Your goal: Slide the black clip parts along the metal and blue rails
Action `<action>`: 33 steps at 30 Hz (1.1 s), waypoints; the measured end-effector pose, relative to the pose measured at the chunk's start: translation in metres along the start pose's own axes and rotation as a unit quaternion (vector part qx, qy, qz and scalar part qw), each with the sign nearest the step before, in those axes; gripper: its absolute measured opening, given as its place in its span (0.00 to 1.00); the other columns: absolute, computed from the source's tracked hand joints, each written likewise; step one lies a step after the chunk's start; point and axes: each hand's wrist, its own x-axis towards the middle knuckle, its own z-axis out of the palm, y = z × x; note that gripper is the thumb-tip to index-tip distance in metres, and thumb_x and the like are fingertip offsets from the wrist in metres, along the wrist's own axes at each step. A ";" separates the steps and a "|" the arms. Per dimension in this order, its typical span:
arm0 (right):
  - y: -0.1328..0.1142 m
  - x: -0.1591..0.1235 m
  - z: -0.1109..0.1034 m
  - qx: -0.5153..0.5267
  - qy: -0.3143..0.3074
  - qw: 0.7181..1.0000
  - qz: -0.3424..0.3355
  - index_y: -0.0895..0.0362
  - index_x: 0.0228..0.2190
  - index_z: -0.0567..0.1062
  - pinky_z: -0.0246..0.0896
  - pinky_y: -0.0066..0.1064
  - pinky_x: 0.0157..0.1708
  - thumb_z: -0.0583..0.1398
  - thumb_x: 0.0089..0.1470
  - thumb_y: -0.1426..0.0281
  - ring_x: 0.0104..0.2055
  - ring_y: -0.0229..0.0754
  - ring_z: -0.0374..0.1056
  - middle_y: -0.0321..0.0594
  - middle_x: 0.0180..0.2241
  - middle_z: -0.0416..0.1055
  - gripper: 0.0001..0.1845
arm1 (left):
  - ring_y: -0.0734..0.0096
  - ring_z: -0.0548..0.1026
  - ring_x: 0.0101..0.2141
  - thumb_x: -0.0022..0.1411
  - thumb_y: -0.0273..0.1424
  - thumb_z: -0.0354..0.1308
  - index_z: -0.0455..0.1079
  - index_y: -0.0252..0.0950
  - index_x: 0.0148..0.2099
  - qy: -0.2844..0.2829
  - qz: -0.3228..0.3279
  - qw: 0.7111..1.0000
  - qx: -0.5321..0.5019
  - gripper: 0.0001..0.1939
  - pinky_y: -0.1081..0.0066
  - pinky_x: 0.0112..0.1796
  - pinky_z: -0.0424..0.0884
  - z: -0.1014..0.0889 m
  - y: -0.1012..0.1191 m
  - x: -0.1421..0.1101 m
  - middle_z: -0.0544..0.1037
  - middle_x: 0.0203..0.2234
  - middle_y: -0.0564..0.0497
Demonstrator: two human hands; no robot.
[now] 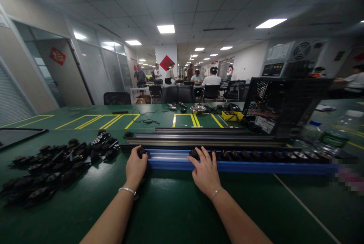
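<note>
A long blue rail (176, 163) with a shiny channel lies across the green table in front of me. At its left end, my left hand (135, 166) is closed around a small black part (141, 152), mostly covered by the fingers. Farther along the rail, my right hand (207, 172) has thumb and forefinger around another small black part (194, 154), its remaining fingers spread over the channel. To the right of that hand, a row of similar black parts (244, 155) sits in the rail. Bare channel shows between my hands.
A pile of black parts (54, 164) lies on the left. Behind the blue rail are more long rails (199, 138). An open computer case (287, 104), plastic bottles (337, 134), a metal bowl (198, 109) and a yellow box (231, 116) stand farther back. Several people are in the background.
</note>
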 end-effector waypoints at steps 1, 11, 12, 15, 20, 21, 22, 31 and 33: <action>0.000 0.000 0.000 -0.001 0.000 1.000 0.000 0.42 0.49 0.70 0.23 0.53 0.61 0.56 0.47 0.73 0.65 0.48 0.40 0.39 0.60 0.56 0.26 | 0.57 0.74 0.44 0.57 0.33 0.50 0.61 0.37 0.54 -0.002 -0.003 1.000 0.001 0.22 0.62 0.43 0.69 0.000 0.000 0.000 0.75 0.45 0.41; 0.001 0.000 0.001 0.003 0.008 1.000 -0.003 0.42 0.49 0.70 0.24 0.53 0.61 0.56 0.47 0.73 0.65 0.48 0.40 0.39 0.60 0.56 0.26 | 0.57 0.74 0.42 0.57 0.34 0.49 0.61 0.37 0.54 -0.006 -0.014 1.000 -0.001 0.22 0.63 0.43 0.68 -0.003 0.000 0.002 0.76 0.44 0.42; 0.001 0.000 0.002 0.004 0.009 1.000 -0.003 0.42 0.49 0.70 0.24 0.53 0.61 0.56 0.47 0.73 0.65 0.48 0.40 0.40 0.60 0.56 0.26 | 0.57 0.74 0.43 0.57 0.33 0.49 0.61 0.37 0.54 -0.005 -0.011 1.000 -0.002 0.22 0.63 0.43 0.68 -0.002 0.000 0.002 0.75 0.44 0.42; 0.001 -0.001 0.002 0.005 0.010 1.000 -0.002 0.42 0.48 0.71 0.24 0.53 0.61 0.57 0.47 0.72 0.65 0.48 0.40 0.40 0.60 0.56 0.25 | 0.58 0.74 0.45 0.56 0.33 0.49 0.61 0.37 0.54 0.002 -0.003 1.000 -0.009 0.22 0.64 0.44 0.68 -0.001 -0.002 0.002 0.75 0.45 0.42; 0.000 -0.001 -0.001 0.001 0.006 1.000 -0.002 0.42 0.48 0.70 0.24 0.53 0.61 0.57 0.47 0.72 0.65 0.48 0.41 0.39 0.60 0.56 0.26 | 0.58 0.74 0.43 0.56 0.33 0.49 0.61 0.37 0.53 0.010 -0.010 1.000 -0.008 0.21 0.63 0.43 0.69 -0.001 -0.005 0.004 0.76 0.43 0.42; 0.000 0.000 -0.001 0.001 0.004 1.000 -0.002 0.42 0.48 0.70 0.24 0.53 0.61 0.56 0.47 0.72 0.65 0.48 0.40 0.39 0.60 0.56 0.26 | 0.58 0.74 0.42 0.56 0.33 0.49 0.61 0.38 0.53 0.010 -0.012 1.000 -0.007 0.21 0.63 0.43 0.69 -0.001 -0.005 0.004 0.76 0.43 0.42; 0.000 0.000 -0.002 0.001 0.001 1.000 -0.001 0.42 0.48 0.70 0.24 0.53 0.61 0.56 0.47 0.73 0.65 0.48 0.40 0.39 0.60 0.56 0.26 | 0.58 0.75 0.42 0.56 0.33 0.49 0.61 0.38 0.53 0.011 -0.013 1.000 -0.007 0.21 0.63 0.43 0.69 -0.001 -0.006 0.005 0.76 0.43 0.43; -0.001 0.000 -0.003 -0.006 -0.010 1.000 0.003 0.41 0.49 0.69 0.24 0.53 0.61 0.55 0.48 0.73 0.65 0.48 0.40 0.39 0.60 0.55 0.26 | 0.58 0.74 0.43 0.55 0.33 0.50 0.61 0.39 0.52 0.018 -0.028 0.999 -0.017 0.20 0.62 0.44 0.69 -0.004 -0.010 0.010 0.76 0.43 0.43; -0.001 -0.001 -0.003 -0.007 -0.007 1.000 0.001 0.42 0.49 0.70 0.24 0.53 0.61 0.55 0.48 0.73 0.65 0.48 0.40 0.39 0.60 0.55 0.26 | 0.58 0.74 0.44 0.55 0.33 0.50 0.62 0.39 0.52 0.019 -0.025 0.999 -0.020 0.20 0.62 0.44 0.68 -0.004 -0.011 0.010 0.76 0.43 0.44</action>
